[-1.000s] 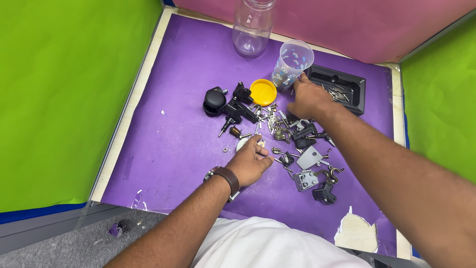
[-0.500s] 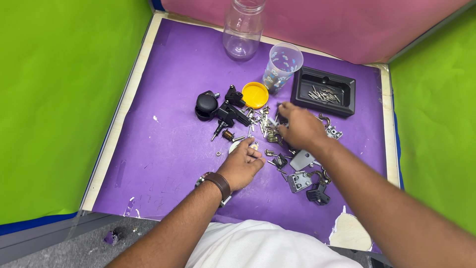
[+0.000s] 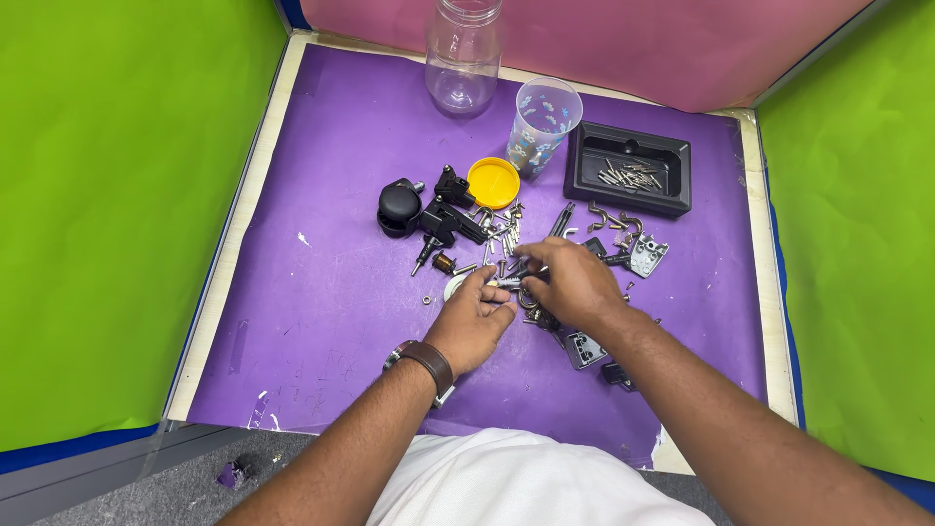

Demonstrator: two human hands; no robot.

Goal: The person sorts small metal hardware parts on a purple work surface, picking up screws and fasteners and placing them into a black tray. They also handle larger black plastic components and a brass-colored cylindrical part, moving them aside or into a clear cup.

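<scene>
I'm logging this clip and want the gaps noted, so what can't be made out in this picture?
Head view only:
- What the left hand and right hand pinch between them: a small metal part, mostly hidden by the fingers.
- The hardware under the right hand, hidden by palm and forearm.
- The screws in the black tray: too small to tell type.
- The jar: its top is cut off by the upper edge.

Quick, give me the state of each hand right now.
Left hand: fingers pinched on a small metal screw.
Right hand: fingers curled down over the pile of metal hardware; whether it grips anything cannot be told.
</scene>
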